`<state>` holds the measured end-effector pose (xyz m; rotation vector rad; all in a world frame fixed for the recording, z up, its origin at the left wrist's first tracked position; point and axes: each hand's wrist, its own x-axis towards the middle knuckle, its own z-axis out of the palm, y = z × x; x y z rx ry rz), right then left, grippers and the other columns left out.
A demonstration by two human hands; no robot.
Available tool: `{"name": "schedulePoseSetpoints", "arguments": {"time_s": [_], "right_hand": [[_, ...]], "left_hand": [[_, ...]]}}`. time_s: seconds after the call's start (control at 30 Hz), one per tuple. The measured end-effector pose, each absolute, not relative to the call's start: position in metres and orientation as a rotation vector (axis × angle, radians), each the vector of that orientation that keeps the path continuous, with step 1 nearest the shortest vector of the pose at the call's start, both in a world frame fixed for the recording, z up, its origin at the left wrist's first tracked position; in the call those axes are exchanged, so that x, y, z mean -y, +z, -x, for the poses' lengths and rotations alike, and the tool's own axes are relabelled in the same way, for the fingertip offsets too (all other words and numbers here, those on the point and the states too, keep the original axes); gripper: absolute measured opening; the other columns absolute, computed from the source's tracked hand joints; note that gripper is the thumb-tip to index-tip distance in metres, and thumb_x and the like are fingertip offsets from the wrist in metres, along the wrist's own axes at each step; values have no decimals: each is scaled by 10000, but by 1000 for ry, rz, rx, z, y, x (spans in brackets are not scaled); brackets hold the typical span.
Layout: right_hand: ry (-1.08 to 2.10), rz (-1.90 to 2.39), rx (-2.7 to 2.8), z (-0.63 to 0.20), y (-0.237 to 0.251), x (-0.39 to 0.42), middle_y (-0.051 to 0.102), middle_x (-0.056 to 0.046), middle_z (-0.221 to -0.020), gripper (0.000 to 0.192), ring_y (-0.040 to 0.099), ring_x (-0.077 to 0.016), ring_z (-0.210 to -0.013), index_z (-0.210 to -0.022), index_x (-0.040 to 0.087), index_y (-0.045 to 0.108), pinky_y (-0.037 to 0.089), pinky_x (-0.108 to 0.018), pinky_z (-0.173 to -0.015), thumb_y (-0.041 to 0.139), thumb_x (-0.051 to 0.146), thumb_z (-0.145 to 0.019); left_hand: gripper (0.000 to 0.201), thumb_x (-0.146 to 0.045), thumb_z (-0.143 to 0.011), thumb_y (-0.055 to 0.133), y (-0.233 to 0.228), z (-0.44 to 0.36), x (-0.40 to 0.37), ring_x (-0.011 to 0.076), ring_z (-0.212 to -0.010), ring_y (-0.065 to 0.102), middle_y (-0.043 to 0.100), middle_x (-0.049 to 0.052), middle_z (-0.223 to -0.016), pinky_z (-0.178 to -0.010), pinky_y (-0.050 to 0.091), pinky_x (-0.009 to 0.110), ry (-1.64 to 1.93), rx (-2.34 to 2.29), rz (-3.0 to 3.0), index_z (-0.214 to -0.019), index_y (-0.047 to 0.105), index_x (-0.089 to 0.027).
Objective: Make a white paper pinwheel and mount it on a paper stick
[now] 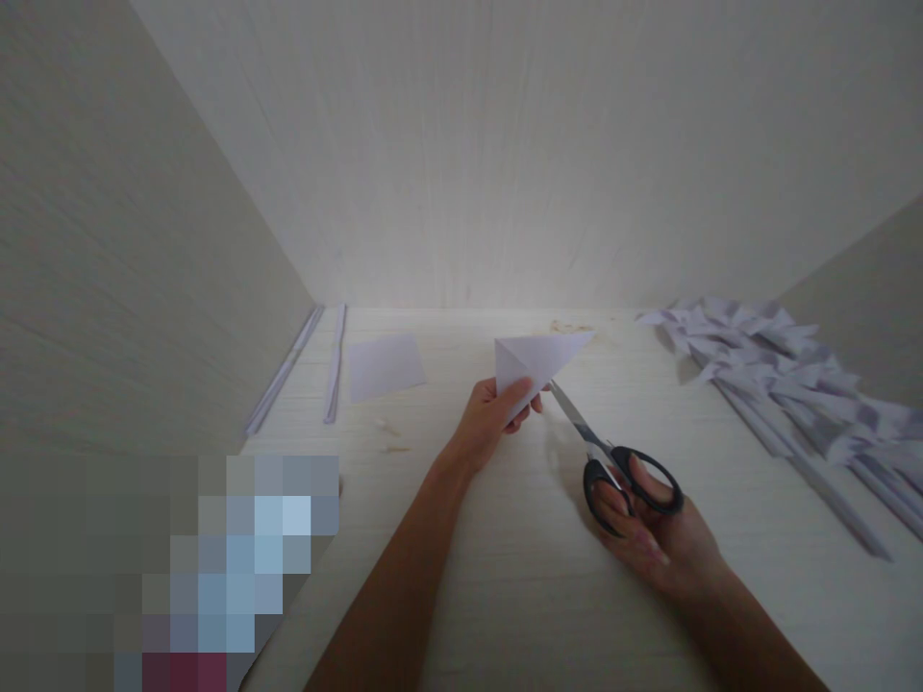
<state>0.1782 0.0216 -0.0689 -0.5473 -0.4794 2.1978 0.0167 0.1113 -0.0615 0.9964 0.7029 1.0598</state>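
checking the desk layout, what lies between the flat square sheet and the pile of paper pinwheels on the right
In the head view, the left hand holding the folded paper triangle lies between the flat sheet and the pinwheel pile, with the scissors just nearer.

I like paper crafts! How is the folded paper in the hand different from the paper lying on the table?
The folded white paper triangle is held up by the left hand; the flat white paper square lies untouched. One is three-cornered and creased, the other four-cornered and smooth. Both are white paper.
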Motion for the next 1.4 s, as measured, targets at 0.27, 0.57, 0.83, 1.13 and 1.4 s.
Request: {"name": "schedulePoseSetpoints", "arguments": {"time_s": [0.27,0.57,0.83,1.13,1.4], "right_hand": [[2068,644,480,-179,-64,-27,395,49,-418,326,214,-11,-290,-604,131,528,191,-106,-255,454,398,-776],[1518,1172,821,-188,-46,-35,527,-4,-567,238,389,-63,-402,-666,160,556,255,-183,-323,620,388,-642],[462,1982,1932,-207,-36,-101,533,-20,-514,208,445,-117,-452,-563,163,522,270,-234,-440,486,306,-710],[54,2053,2038,-183,-60,-170,605,-91,-814,183,530,-183,-711,-839,156,542,325,-247,-560,508,292,-721],[54,1991,2096,-177,-62,-190,573,-99,-825,126,506,-180,-737,-799,134,558,350,-262,-629,524,215,-710]], "left_hand": [[285,-359,-712,483,-64,-19,-112,19,-414,299,504,7,-594,-364,159,177,1039,-677,-983,-747,607,-105],[264,-330,-677,542,-65,-11,-119,18,-425,346,537,17,-615,-357,191,168,1151,-677,-749,-784,592,-94],[274,-312,-623,599,-61,-5,-120,7,-448,368,516,0,-617,-358,221,135,1170,-642,-583,-790,598,-95],[265,-301,-608,610,-61,0,-123,6,-444,356,495,-6,-600,-348,219,124,1180,-605,-508,-767,597,-89],[264,-310,-609,602,-59,-2,-121,12,-450,343,501,4,-614,-344,201,134,1161,-583,-521,-755,600,-90]]}}
